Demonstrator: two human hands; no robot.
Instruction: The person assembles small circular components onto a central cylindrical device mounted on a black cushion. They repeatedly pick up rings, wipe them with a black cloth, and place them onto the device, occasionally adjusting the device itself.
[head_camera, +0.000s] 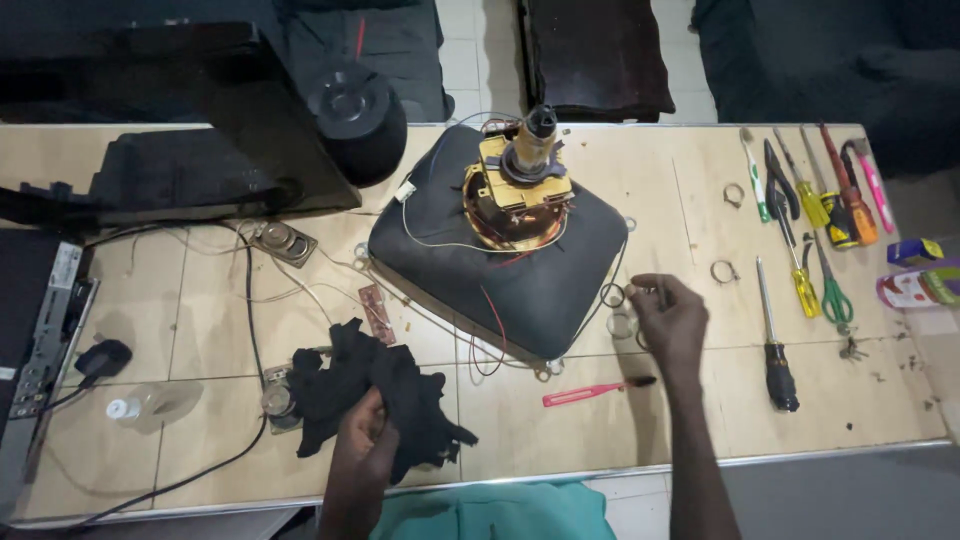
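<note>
The picture tube (500, 250) lies face down at the middle of the bench (700, 430), neck and copper yoke up where they can be reached. The left hand (362, 445) grasps a black cloth (380, 395) bunched at the front edge, while the right hand (672, 318) pinches a small metal ring (613, 294) beside the tube's corner, the screwdrivers (800, 270) ranged alongside.

We note a pale wooden surface (640, 420) with a metal front edge, marked in faint tile-like lines. Beyond it, a light tiled floor (480, 50) shows between dark upholstered seats: one at centre (600, 55), one at far right (830, 60). Light is even, soft, from overhead; shadows stay short.
</note>
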